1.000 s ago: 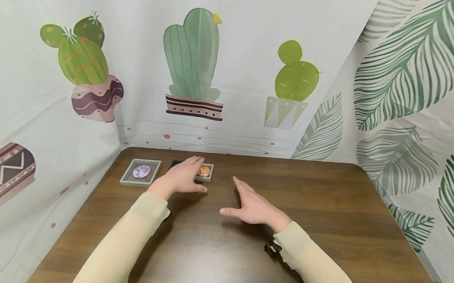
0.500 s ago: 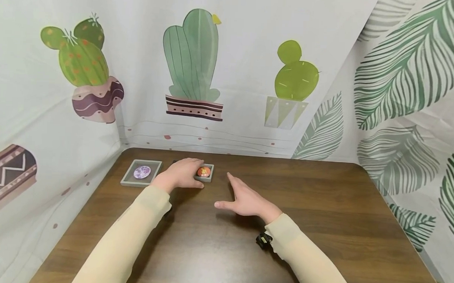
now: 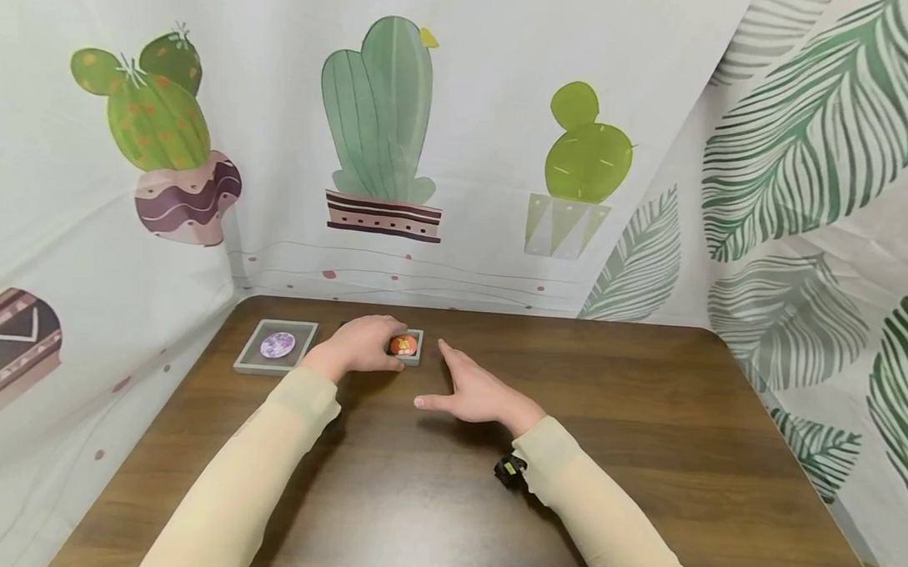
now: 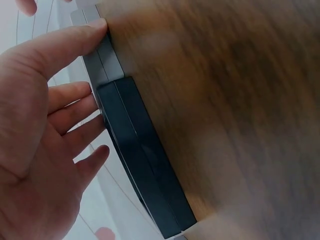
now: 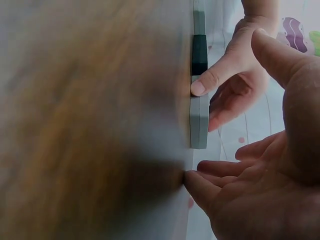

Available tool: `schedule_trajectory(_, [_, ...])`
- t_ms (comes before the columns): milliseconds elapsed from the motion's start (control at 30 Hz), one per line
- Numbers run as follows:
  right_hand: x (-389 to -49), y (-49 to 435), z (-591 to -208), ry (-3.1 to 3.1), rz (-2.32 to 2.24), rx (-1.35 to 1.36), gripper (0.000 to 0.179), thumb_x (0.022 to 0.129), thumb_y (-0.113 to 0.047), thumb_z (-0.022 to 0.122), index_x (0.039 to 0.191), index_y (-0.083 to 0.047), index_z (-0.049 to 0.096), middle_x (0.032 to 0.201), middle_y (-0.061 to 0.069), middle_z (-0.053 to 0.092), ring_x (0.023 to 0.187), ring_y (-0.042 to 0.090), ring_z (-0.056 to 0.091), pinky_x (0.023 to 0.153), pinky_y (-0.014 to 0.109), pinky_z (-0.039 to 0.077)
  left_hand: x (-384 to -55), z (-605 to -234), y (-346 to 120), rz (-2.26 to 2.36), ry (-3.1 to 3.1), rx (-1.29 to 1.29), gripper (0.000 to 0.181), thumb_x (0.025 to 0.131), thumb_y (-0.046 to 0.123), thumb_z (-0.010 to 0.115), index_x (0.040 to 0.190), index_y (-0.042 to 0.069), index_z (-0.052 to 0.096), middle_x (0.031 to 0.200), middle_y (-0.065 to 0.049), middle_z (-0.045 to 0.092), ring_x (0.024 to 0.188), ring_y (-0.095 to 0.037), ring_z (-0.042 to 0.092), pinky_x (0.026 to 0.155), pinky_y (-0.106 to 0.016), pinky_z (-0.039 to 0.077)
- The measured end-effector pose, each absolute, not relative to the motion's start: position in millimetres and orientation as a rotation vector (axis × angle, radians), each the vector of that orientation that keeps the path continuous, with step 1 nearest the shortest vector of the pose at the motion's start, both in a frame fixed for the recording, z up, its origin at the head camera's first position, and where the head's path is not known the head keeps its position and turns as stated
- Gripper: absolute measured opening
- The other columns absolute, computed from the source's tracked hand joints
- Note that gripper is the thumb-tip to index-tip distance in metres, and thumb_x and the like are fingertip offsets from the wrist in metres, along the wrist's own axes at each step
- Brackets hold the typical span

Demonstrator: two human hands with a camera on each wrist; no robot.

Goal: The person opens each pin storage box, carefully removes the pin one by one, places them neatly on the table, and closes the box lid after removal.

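At the back left of the table, a small flat grey case carries a round orange badge-like disc. My left hand pinches this case, its thumb on the near side and fingers behind. In the left wrist view, the grey case lies end to end with a dark case, mostly hidden by the hand from above. My right hand hovers just right of the grey case, fingers extended and thumb spread, holding nothing. Its fingers appear apart from the case in the right wrist view.
Left of my left hand lies a larger grey-framed tray with a purple-and-white disc. The brown wooden table meets a cactus-and-leaf print cloth along its back. A black device sits at my right wrist.
My left hand's fingers and thumb have drawn together on the grey case, exposing its orange disc more. My right hand has moved left and slightly away from me, nearer the case.
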State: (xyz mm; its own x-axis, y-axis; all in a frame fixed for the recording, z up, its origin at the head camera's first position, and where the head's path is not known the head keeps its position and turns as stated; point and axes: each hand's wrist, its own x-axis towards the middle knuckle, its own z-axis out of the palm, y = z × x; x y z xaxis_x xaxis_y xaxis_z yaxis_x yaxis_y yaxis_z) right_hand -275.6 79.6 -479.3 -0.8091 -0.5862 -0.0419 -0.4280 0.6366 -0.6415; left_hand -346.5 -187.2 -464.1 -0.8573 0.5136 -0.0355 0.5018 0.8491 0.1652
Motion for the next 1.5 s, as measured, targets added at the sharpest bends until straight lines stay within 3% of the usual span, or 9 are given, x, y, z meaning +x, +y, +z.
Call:
schedule_trajectory(233, [-279.4,77.8,-481.7,2.613,-0.924,-0.812,0.123,0.097,-0.073,0.072,0.177,-0.001,0.012,0.183,0.021,0.02,0.169,0.035,0.021,0.133,0.055,0.024,-349.8,-463.7,-184.7,0.242,2.953,0.829,0.072,0.09,0.04,0.09,0.149,0.003,0.069,0.147,-0.013,0.07,0.132,-0.034,0.068,0.113,-0.057,0.052])
schedule_trajectory(467, [-278.6,80.3,-480.0,2.62,-0.911,-0.81,0.121,0.099,-0.069,0.074,0.178,-0.003,0.012,0.183,0.021,0.02,0.169,0.033,0.021,0.134,0.05,0.024,-352.8,-464.3,-184.2,0.218,2.99,0.945,0.061,0.086,0.036,0.089,0.135,0.003,0.075,0.132,-0.011,0.076,0.132,-0.033,0.067,0.13,-0.061,0.03])
schedule_trajectory(667, [-276.3,83.9,-478.0,2.615,-0.899,-0.803,0.118,0.1,-0.066,0.074,0.178,-0.003,0.012,0.183,0.02,0.021,0.168,0.032,0.023,0.133,0.049,0.027,-345.5,-466.8,-184.5,0.213,3.05,1.006,0.057,0.083,0.037,0.09,0.128,0.003,0.079,0.124,-0.009,0.078,0.13,-0.034,0.066,0.131,-0.062,0.027])
schedule_trajectory(800, [-275.8,86.9,-478.8,2.614,-0.9,-0.81,0.118,0.1,-0.067,0.074,0.178,-0.002,0.013,0.182,0.022,0.022,0.168,0.033,0.025,0.133,0.05,0.029,-336.7,-467.8,-183.0,0.236,3.094,1.039,0.059,0.081,0.038,0.092,0.129,0.005,0.08,0.125,-0.007,0.079,0.133,-0.032,0.059,0.125,-0.054,0.039])
schedule_trajectory(900, [-274.2,90.1,-478.1,2.62,-0.899,-0.819,0.117,0.1,-0.066,0.074,0.177,0.0,0.015,0.181,0.024,0.023,0.167,0.035,0.027,0.132,0.051,0.029,-330.3,-468.9,-179.5,0.264,3.089,1.066,0.06,0.082,0.038,0.092,0.13,0.006,0.079,0.127,-0.006,0.079,0.127,-0.029,0.058,0.112,-0.047,0.05])
schedule_trajectory(1133, [-268.3,102.9,-478.2,2.612,-0.889,-0.826,0.115,0.101,-0.061,0.075,0.176,0.003,0.016,0.181,0.025,0.022,0.167,0.036,0.027,0.132,0.052,0.029,-314.7,-468.7,-167.7,0.305,3.028,1.016,0.062,0.085,0.04,0.09,0.137,0.007,0.076,0.134,-0.006,0.076,0.124,-0.026,0.062,0.098,-0.05,0.059])
schedule_trajectory(1500, [-255.1,122.5,-476.6,2.616,-0.863,-0.838,0.113,0.101,-0.059,0.077,0.176,0.002,0.017,0.181,0.025,0.023,0.167,0.036,0.027,0.132,0.053,0.03,-293.1,-466.2,-150.3,0.341,2.939,1.026,0.063,0.087,0.037,0.089,0.138,0.003,0.075,0.136,-0.009,0.074,0.13,-0.028,0.062,0.106,-0.048,0.057])
